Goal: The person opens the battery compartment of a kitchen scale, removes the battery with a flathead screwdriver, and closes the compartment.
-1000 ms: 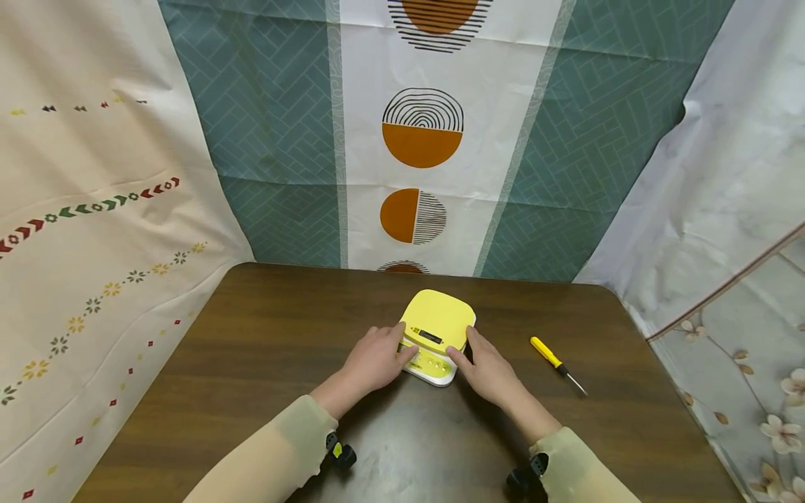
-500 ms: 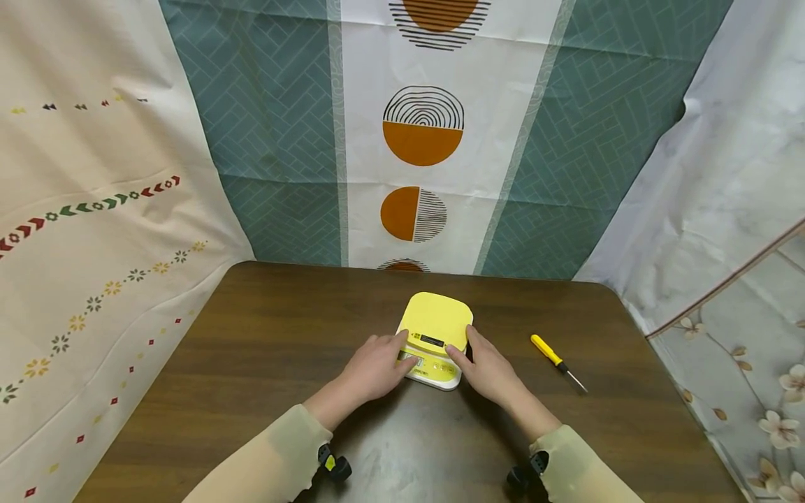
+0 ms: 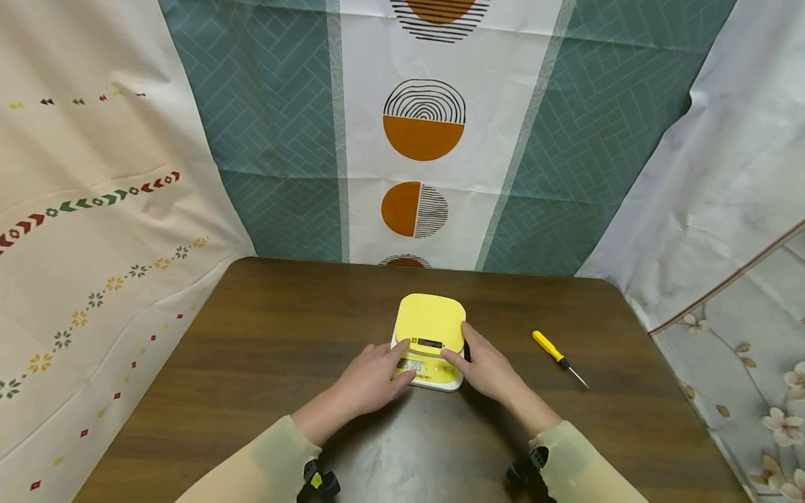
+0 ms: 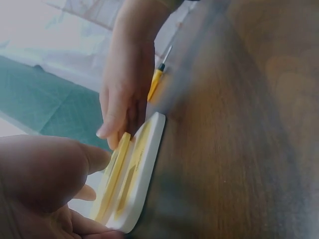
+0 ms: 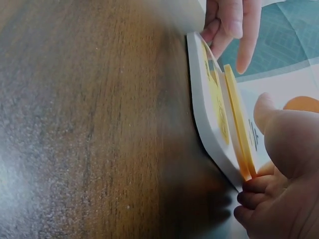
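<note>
A yellow-topped kitchen scale with a white base lies flat on the brown table, its front facing me. Dark digits show on its display, though they are too small to read surely. My left hand holds the scale's left side, index fingertip over the platform corner and thumb near the display. On the opposite side my right hand grips the edge, thumb over the platform's front corner. In the right wrist view, curled fingertips meet the side of the base.
To the right of the scale lies a screwdriver with a yellow and black handle, its tip pointing toward the front right. Patterned cloths hang behind and beside the wooden table.
The scale has turned on the table and now stands nearly straight to me, shifted slightly left. My left hand has moved left and nearer with it; my right hand has barely moved.
</note>
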`<state>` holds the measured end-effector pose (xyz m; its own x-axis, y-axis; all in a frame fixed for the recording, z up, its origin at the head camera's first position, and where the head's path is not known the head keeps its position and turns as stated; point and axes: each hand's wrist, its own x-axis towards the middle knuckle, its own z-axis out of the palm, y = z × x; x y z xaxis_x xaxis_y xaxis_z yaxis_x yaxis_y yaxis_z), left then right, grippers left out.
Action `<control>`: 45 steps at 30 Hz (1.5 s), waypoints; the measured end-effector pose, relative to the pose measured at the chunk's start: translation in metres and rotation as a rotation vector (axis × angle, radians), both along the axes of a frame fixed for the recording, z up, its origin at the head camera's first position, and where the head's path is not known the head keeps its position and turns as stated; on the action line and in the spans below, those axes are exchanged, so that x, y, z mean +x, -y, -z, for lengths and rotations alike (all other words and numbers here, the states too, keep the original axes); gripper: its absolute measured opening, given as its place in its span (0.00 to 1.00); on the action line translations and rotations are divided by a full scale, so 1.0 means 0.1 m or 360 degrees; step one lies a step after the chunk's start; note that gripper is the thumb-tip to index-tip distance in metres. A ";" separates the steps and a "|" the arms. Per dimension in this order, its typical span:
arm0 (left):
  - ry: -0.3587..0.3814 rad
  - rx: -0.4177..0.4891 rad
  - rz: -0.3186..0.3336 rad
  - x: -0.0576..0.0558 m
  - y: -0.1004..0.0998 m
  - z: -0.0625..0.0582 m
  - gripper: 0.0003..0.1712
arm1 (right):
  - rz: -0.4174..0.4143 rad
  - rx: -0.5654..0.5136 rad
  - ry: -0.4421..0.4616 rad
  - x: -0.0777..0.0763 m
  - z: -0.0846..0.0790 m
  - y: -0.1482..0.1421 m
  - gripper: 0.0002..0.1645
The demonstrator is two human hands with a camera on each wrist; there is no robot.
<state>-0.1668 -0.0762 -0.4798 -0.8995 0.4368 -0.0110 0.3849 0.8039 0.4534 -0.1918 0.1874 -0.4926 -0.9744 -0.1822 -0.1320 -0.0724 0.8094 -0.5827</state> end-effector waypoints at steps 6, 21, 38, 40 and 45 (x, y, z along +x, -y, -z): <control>0.0041 0.0017 0.0040 0.07 0.05 -0.05 0.40 | 0.0001 -0.0033 0.0011 -0.01 -0.02 0.02 0.63; 0.0063 0.0039 0.0102 0.10 0.13 -0.12 0.38 | -0.0023 -0.0020 -0.0018 0.03 -0.06 0.05 0.65; 0.0028 0.0018 0.0004 -0.08 0.28 -0.11 0.38 | -0.0073 0.0032 -0.0035 -0.05 -0.08 0.02 0.54; 0.0020 0.0015 -0.0025 -0.13 0.29 -0.12 0.38 | -0.0067 0.0059 -0.0048 -0.06 -0.10 0.02 0.54; 0.0018 -0.0004 -0.0079 -0.21 0.29 -0.13 0.39 | -0.0056 0.0164 -0.0120 -0.10 -0.14 0.02 0.53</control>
